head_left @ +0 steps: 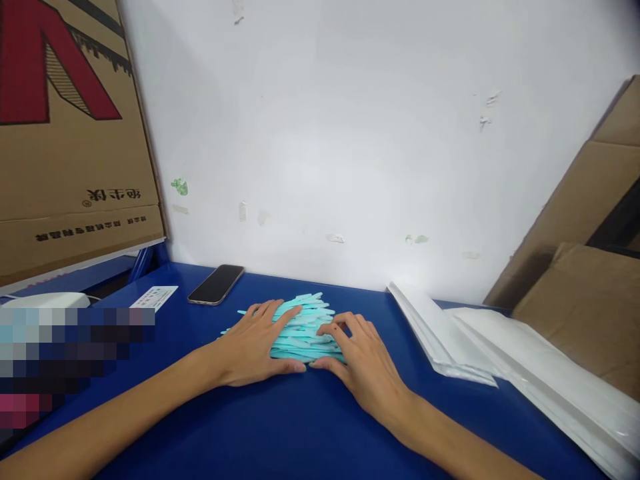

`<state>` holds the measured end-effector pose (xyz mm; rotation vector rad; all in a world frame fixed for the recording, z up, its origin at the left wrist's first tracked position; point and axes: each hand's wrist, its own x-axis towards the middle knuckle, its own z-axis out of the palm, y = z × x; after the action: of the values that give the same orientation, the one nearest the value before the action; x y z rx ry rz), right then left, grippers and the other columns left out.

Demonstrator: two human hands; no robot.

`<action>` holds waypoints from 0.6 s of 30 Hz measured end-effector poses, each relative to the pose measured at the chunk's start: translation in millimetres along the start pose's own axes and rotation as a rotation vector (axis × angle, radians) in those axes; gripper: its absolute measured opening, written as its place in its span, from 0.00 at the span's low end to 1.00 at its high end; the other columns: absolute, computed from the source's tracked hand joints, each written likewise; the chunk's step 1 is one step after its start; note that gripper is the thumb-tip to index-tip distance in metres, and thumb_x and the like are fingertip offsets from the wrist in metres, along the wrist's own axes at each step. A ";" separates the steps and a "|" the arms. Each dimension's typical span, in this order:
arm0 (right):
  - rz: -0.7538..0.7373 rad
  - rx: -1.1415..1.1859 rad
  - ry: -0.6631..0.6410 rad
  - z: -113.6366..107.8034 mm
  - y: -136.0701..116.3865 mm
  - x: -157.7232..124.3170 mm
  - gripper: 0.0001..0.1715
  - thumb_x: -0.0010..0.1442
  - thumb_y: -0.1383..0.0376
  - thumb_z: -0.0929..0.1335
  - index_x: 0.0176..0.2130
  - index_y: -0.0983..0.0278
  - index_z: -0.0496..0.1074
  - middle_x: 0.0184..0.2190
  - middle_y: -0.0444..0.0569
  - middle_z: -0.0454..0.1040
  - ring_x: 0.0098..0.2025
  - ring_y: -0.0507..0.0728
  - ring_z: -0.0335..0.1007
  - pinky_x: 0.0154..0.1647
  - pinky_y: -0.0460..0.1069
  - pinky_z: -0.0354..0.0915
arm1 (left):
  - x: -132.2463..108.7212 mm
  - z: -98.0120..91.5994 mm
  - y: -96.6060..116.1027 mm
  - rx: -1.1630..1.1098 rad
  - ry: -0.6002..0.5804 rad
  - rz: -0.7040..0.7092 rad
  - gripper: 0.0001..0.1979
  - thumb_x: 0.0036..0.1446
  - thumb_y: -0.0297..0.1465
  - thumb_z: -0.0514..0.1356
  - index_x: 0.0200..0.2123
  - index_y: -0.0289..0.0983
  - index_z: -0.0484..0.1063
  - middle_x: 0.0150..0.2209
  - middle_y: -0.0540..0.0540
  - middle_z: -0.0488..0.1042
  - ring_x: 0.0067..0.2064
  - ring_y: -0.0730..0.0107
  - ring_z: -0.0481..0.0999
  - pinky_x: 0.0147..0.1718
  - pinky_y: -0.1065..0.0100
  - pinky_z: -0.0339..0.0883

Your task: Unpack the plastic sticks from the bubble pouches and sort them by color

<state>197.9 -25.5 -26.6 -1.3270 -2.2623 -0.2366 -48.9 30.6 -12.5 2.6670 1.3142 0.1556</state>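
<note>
A loose pile of thin, light-teal folded strips point(305, 333), soft like non-woven fabric, lies on the blue table between my two hands. Over its left end rests my left hand point(255, 340), fingers across the top and thumb along the near edge, closed around the strips. At the right end, my right hand point(367, 360) has its fingers curled onto the pile and its thumb against the near side. The two thumb tips almost meet in front. Some strip ends stick out past the left hand and at the back. My palms hide both ends of the pile.
A phone point(217, 285) lies behind to the left, near a printed card point(156, 298). White plastic bags or sheets point(445, 340) are stacked at the right. Cardboard boxes point(75, 153) stand left, with more cardboard point(580, 307) at right. A white wall point(320, 147) bounds the back.
</note>
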 end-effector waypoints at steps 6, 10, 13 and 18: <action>0.058 0.071 -0.100 -1.0 15.0 1.6 0.41 0.62 0.43 0.71 0.66 0.57 0.62 0.66 0.58 0.62 0.68 0.69 0.58 0.65 0.66 0.61 | 1.6 1.9 -3.4 0.017 0.036 0.012 0.49 0.60 0.66 0.47 0.75 0.46 0.43 0.74 0.32 0.49 0.73 0.35 0.49 0.66 0.34 0.47; 0.272 0.197 -0.263 3.5 23.9 2.0 0.57 0.64 0.37 0.65 0.75 0.62 0.41 0.76 0.57 0.43 0.76 0.66 0.37 0.74 0.63 0.49 | 3.8 2.9 -4.6 0.010 0.046 0.032 0.50 0.59 0.66 0.49 0.75 0.44 0.45 0.73 0.31 0.52 0.72 0.34 0.52 0.66 0.34 0.49; 0.357 0.268 -0.331 6.7 25.9 3.7 0.62 0.64 0.35 0.62 0.76 0.65 0.34 0.76 0.58 0.38 0.77 0.65 0.32 0.75 0.62 0.44 | 5.2 5.3 -4.4 -0.015 0.082 0.050 0.50 0.59 0.66 0.52 0.75 0.46 0.47 0.72 0.34 0.54 0.71 0.35 0.54 0.65 0.35 0.52; 0.365 0.378 -0.277 10.2 24.0 10.7 0.61 0.66 0.35 0.59 0.76 0.69 0.33 0.76 0.57 0.39 0.77 0.63 0.33 0.76 0.60 0.43 | 5.9 6.5 -5.4 -0.034 0.079 0.036 0.49 0.58 0.66 0.52 0.75 0.49 0.44 0.74 0.38 0.51 0.73 0.37 0.51 0.66 0.36 0.52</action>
<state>210.8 -1.1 -32.4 -1.5957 -2.0815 0.5038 -48.4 37.9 -19.7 2.6828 1.2736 0.2889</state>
